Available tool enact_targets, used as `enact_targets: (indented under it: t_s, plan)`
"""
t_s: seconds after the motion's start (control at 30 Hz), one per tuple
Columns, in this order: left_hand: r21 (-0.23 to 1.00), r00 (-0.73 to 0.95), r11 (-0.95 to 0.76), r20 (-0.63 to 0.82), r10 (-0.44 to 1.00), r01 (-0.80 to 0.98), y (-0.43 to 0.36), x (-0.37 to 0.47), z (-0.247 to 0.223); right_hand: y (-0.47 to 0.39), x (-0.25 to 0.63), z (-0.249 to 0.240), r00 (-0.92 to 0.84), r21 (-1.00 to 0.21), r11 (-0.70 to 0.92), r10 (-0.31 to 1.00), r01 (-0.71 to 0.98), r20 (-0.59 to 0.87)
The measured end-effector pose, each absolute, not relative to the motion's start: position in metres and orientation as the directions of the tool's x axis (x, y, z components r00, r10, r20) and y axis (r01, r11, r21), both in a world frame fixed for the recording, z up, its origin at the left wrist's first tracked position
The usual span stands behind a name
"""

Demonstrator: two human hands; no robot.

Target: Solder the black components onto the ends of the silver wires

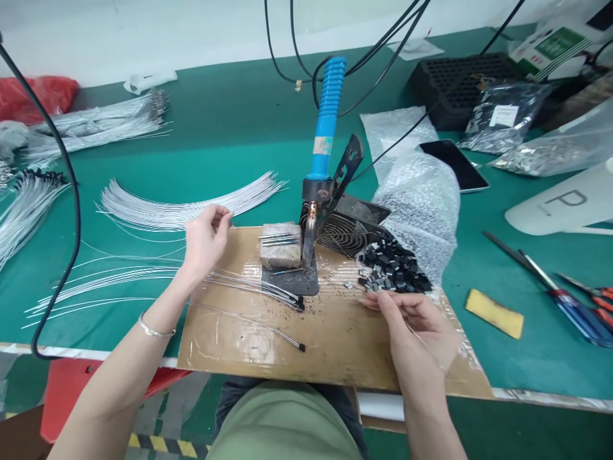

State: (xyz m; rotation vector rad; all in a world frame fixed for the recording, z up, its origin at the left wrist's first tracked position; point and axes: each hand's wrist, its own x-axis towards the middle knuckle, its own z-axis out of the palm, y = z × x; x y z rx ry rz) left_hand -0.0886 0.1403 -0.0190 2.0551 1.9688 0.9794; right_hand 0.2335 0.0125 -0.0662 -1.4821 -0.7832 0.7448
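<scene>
R hand (424, 319) holds wire (417, 336) (L hand (205, 236) by wire bdl (153, 207)).

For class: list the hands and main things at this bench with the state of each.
Left hand: pinched beside white wires, hold unclear
Right hand: pinching a thin wire
White wires: fanned, lying loose
Black-tipped wires: lying partly on cardboard
Cardboard: flat, crumb-strewn
Blue-handled iron: standing handle up
Small black pieces: heaped loose
Bubble wrap: crumpled
Yellow sponge: lying flat
Dark-screened device: lying flat

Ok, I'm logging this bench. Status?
Left hand at white wire bundle. Right hand pinching thin wire beside black parts pile. Blue-handled soldering iron between hands.
</scene>
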Motion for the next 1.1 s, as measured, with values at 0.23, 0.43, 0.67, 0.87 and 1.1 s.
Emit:
enact_targets:
  t_s: [0.23, 0.43, 0.67, 0.87, 1.1]
  plan:
    - [0.609, 0.119, -0.157, 0.104, 0.988, 0.777, 0.064, -0.096, 0.072, -0.005, 0.230, -0.060, 0.513, -0.994, 0.096, 0.857, -0.053, 0.056]
    - [0.789, 0.391, -0.070, -0.223, 0.893, 0.610, 0.038, -0.094, 0.068, -0.026, 0.207, -0.038, 0.022, -0.997, 0.060, 0.998, -0.058, 0.059]
    - [0.815, 0.439, -0.020, -0.291, 0.850, 0.579, 0.028, -0.082, 0.053, -0.021, 0.183, -0.021, -0.130, -0.997, 0.057, 0.989, -0.060, 0.064]
    - [0.841, 0.490, -0.039, -0.277, 0.826, 0.540, 0.033, -0.078, 0.052, -0.018, 0.187, -0.022, -0.123, -0.992, 0.114, 0.985, -0.047, 0.119]
    - [0.741, 0.406, -0.149, -0.178, 0.896, 0.654, 0.014, -0.052, 0.040, -0.016, 0.189, -0.026, -0.171, -0.971, 0.226, 0.963, 0.081, 0.210]
